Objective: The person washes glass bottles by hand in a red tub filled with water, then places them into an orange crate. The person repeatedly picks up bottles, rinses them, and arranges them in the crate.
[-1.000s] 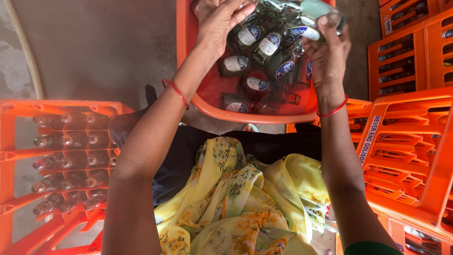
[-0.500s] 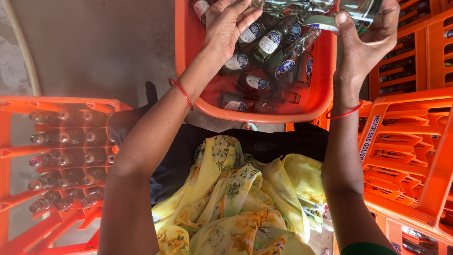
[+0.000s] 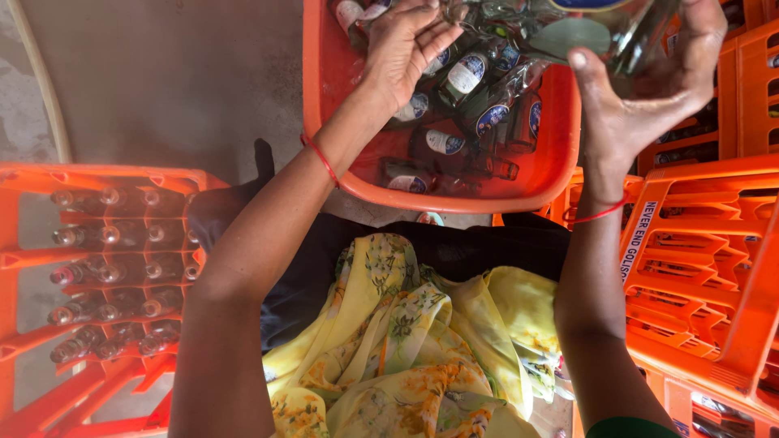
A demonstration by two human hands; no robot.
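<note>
crate of brown bottles [image 3: 105, 268] left of yellow floral cloth [image 3: 406, 349] | empty orange crates [image 3: 706, 268] right of cloth | grey floor [image 3: 162, 81] beyond cloth

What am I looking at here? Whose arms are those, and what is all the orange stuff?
The camera sits on a person's head and looks down, so the two bare arms are that person's own. The left hand reaches into a round orange plastic tub heaped with small labelled glass bottles. The right hand grips a clear glass bottle lifted above the tub. On one side lies an orange plastic crate with rows of bottles in its slots. On the other side are empty orange crates. The yellow flowered cloth at the bottom is the person's clothing.
</note>
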